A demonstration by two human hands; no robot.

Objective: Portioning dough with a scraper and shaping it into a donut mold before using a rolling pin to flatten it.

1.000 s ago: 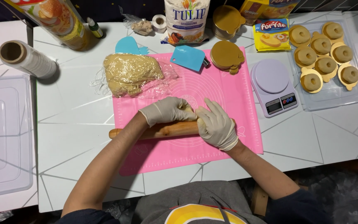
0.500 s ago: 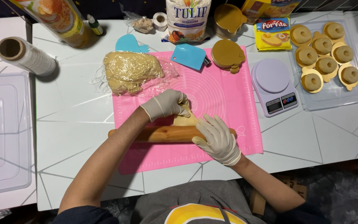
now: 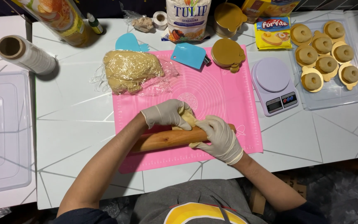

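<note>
A wooden rolling pin (image 3: 166,140) lies across the near part of a pink silicone mat (image 3: 212,91). My right hand (image 3: 218,139), in a white glove, wraps over the pin's right half. My left hand (image 3: 166,115), also gloved, rests just behind the pin on a small pale piece of dough (image 3: 188,119), which peeks out between both hands. A large lump of dough in clear plastic wrap (image 3: 131,71) sits at the mat's far left corner.
On the white table: a lilac kitchen scale (image 3: 273,85), a clear tray (image 3: 353,95) with several filled gold cups (image 3: 326,64), a stack of gold cups (image 3: 227,54), a blue scraper (image 3: 189,55), a flour bag (image 3: 187,18), a cling-film roll (image 3: 25,54), clear lid (image 3: 1,132).
My left hand has lifted off the pin and come to rest on the dough piece behind it. My right hand has slid along the pin, which sits a little nearer me.
</note>
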